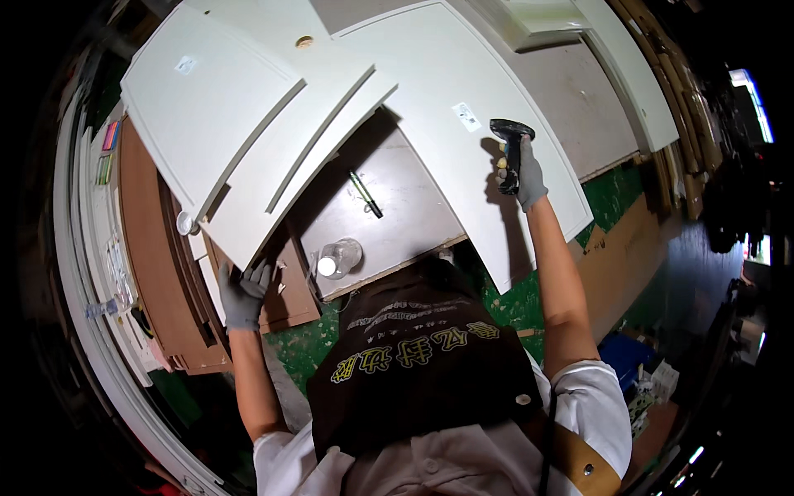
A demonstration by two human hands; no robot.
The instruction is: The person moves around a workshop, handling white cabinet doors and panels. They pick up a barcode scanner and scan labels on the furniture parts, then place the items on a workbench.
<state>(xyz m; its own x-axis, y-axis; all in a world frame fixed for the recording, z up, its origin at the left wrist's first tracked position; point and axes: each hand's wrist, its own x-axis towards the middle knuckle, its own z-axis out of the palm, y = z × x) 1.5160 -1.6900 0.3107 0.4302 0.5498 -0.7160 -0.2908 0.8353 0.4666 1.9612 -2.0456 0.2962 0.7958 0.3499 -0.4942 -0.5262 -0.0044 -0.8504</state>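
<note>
My right hand (532, 175), in a grey glove, is wrapped round the grip of a black handheld barcode scanner (513, 145). The scanner hangs over a large white panel (430, 74) near a small white printed label (466, 116), and its shadow falls on the panel. My left hand (244, 298), also gloved in grey, is at the near lower corner of another white panel (240, 236). Its fingers are stretched and spread beside that corner; whether they touch it I cannot tell. A further white panel (215, 91) with a label lies stacked on top, at the far left.
On the grey tabletop (405, 190) lie a green-and-black pen (365, 195) and a clear bottle with a white cap (339, 258). Brown boards (149, 240) stand at the left. Cardboard (624, 256) leans over the green floor at the right, past a blue box (624, 357).
</note>
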